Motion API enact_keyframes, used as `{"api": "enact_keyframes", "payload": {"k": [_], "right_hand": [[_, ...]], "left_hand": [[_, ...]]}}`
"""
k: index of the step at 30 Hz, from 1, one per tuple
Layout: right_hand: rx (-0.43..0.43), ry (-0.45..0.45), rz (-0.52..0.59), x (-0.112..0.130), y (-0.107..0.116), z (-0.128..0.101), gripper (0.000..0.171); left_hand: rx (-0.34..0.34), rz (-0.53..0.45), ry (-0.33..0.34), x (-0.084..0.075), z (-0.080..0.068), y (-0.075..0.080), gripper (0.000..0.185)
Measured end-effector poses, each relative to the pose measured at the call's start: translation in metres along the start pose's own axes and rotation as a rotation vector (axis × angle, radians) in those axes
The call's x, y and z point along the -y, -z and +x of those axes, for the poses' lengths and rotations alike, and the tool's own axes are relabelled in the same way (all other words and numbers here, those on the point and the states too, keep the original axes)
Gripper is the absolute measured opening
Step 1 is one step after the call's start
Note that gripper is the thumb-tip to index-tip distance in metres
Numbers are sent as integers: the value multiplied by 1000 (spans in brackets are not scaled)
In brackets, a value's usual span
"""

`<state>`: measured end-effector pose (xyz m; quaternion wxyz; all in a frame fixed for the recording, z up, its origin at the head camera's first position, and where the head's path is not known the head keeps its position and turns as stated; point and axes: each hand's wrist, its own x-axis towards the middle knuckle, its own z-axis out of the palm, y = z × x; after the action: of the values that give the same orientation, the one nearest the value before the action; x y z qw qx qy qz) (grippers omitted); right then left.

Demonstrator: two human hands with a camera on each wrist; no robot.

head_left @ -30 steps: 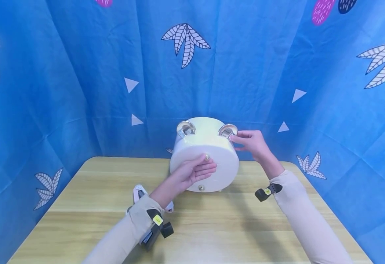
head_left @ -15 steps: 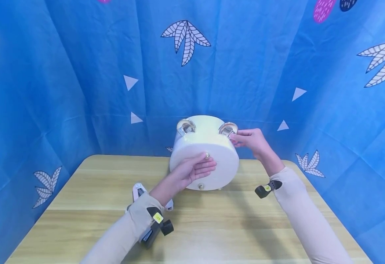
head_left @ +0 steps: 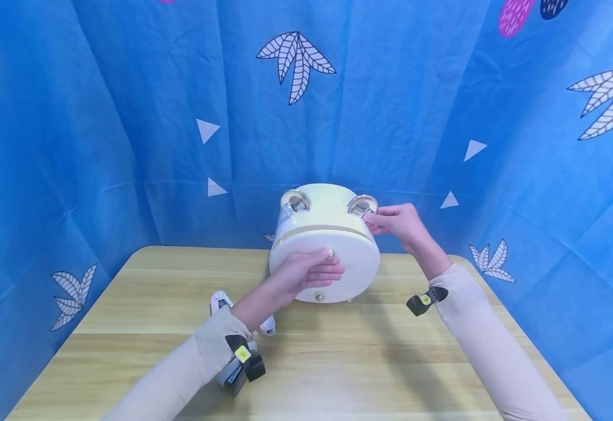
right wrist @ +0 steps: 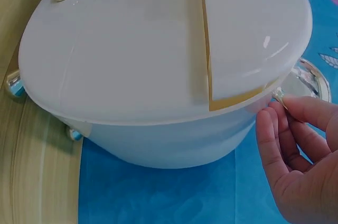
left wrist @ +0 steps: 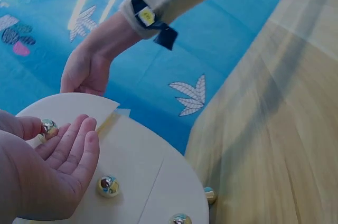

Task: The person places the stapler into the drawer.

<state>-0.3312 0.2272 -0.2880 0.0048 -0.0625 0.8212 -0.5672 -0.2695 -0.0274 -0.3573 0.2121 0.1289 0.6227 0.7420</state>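
A round white container point(head_left: 324, 251) lies tipped on its side at the far middle of the wooden surface point(head_left: 338, 362), its flat face turned toward the person and its rounded body toward the blue leaf-patterned cloth point(head_left: 127, 117) behind. Two shiny ring handles point(head_left: 295, 202) stand up along its upper edge, and small gold ball knobs point(left wrist: 108, 186) dot the flat face; little metallic feet touch the surface below. A thin gold-edged gap runs along the top of the face, where one panel point(right wrist: 253, 28) sits slightly apart from the rest, seen as a raised corner in both wrist views. The left hand point(head_left: 306, 273) rests on the flat face with its fingers mostly straight and close together, while the thumb and forefinger close on a gold knob point(head_left: 330, 252) near the middle of the face; the left wrist view shows that knob tucked against the thumb. The right hand point(head_left: 398, 225) reaches to the container's right upper edge, fingers curled, pinching a small shiny piece just beside the right ring handle point(head_left: 363, 206); whether that piece is part of the handle I cannot tell. Both arms wear pale sleeves with black straps at the wrists point(head_left: 424, 301). A small white and grey device point(head_left: 221, 304) lies on the surface, partly hidden under the left forearm.
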Motion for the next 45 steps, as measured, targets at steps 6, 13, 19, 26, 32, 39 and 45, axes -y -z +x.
{"api": "enact_keyframes", "payload": {"k": [6,13,19,26,32,39,45], "right_hand": [[-4,-10,-9,0,-1,1,41],[3,-13,-24,-2,0,1,42],[4,-11,-32,1,1,0,41],[-3,-3,-56,3,1,0,43],[2,-11,-45,1,0,1,42],[-16,-54,-100,1,-1,1,41],[-19,-74,-121,2,1,1,42]], "left_hand": [[-22,61,14,-3,-18,-6,43],[-45,119,10,0,-37,-13,42],[-42,147,4,0,-50,-20,42],[-35,188,-2,-1,-59,-24,44],[-11,231,-4,2,-64,-23,45],[17,263,-14,3,-67,-21,43],[49,311,13,-1,-69,-17,46]]}}
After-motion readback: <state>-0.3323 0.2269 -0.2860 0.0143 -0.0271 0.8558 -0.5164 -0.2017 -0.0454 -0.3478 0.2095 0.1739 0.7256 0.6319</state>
